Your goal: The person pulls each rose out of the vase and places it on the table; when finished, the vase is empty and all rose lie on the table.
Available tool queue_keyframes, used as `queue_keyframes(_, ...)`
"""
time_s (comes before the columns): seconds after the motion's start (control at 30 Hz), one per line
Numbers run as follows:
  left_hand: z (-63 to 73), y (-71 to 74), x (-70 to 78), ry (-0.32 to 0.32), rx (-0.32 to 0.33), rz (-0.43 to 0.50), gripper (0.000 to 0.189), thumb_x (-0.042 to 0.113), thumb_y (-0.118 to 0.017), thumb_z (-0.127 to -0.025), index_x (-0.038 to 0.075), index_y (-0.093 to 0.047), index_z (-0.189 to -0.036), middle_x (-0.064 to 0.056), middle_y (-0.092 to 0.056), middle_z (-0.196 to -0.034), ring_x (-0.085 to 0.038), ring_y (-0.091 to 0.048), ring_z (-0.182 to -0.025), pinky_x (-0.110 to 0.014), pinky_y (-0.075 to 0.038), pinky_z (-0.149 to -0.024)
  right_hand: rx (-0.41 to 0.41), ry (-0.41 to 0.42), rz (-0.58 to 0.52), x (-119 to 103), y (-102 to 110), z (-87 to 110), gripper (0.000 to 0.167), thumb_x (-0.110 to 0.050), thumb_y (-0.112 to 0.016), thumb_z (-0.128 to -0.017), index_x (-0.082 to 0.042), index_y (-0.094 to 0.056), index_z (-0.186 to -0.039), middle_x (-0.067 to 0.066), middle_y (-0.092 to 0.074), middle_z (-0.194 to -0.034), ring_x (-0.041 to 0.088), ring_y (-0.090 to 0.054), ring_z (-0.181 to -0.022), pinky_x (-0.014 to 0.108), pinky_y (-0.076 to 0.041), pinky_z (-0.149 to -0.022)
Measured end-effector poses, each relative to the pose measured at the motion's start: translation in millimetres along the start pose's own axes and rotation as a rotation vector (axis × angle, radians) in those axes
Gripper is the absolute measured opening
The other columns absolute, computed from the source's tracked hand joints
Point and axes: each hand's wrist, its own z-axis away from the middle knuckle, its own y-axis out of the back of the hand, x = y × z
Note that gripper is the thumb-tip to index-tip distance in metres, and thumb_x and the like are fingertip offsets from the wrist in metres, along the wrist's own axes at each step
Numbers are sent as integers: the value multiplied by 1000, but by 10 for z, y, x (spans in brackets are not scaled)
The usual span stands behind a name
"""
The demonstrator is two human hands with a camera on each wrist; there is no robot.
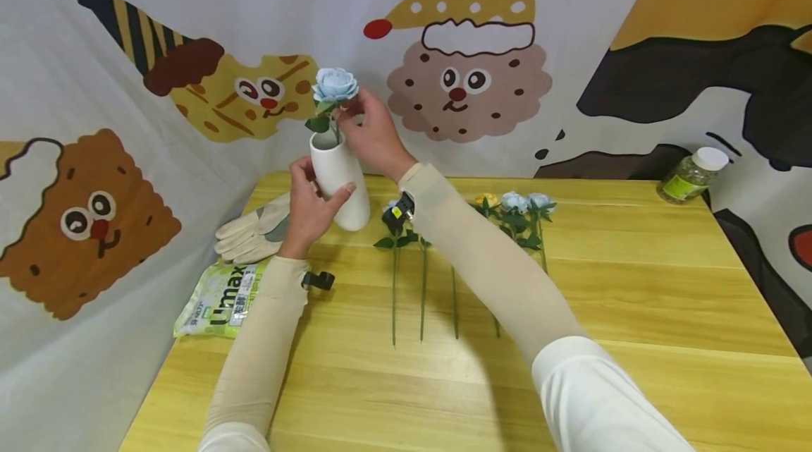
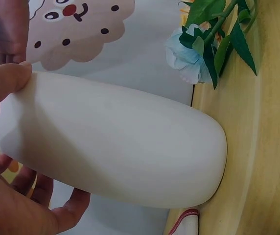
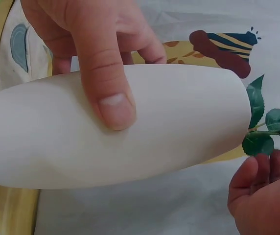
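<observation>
My left hand point(image 1: 312, 206) grips a white vase point(image 1: 342, 180) round its side, thumb across the front and fingers behind. The vase stands slightly tilted in the head view, its base at the wooden table. Above its mouth, my right hand point(image 1: 376, 133) pinches the stem of a light blue artificial rose point(image 1: 335, 85) just under the bloom. The lower stem runs down into the vase and is hidden there. In the right wrist view, green leaves point(image 3: 258, 142) sit right at the vase rim beside the right fingers.
Several artificial roses with blue and yellow blooms point(image 1: 514, 202) lie on the table point(image 1: 393, 388), partly behind the right arm. Pale gloves point(image 1: 250, 233) and a green packet point(image 1: 216, 300) lie at the left. A jar with a white lid point(image 1: 691, 175) stands at the far right.
</observation>
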Motion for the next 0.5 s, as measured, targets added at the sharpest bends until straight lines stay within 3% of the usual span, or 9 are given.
queue_keyframes(0.17,1,3,10,13,-4,0,77,16,-81,-92,2,-30,-148,-25,-43,-143,-38,-48,-127,-58,-43,-102,29,-12,8,-11,-7,20,31,-8,-65,-102,-3,-60,-133,10,-59,-112,18,-57,-106,25,-48,-91)
queue_keyframes(0.4,9,5,19,-4,-2,3,77,15,-80,-91,1,-30,-148,-26,-43,-141,-38,-48,-124,-59,-42,-99,64,-31,2,-14,-21,27,40,-14,-67,-104,-14,-61,-144,2,-68,-135,16,-63,-109,28,-54,-93)
queue_keyframes(0.5,8,6,21,-9,0,3,77,15,-80,-91,1,-30,-147,-26,-43,-141,-38,-48,-123,-58,-42,-98,96,-23,-17,-35,-27,35,40,-15,-68,-104,-15,-63,-143,2,-69,-135,16,-66,-109,29,-56,-91)
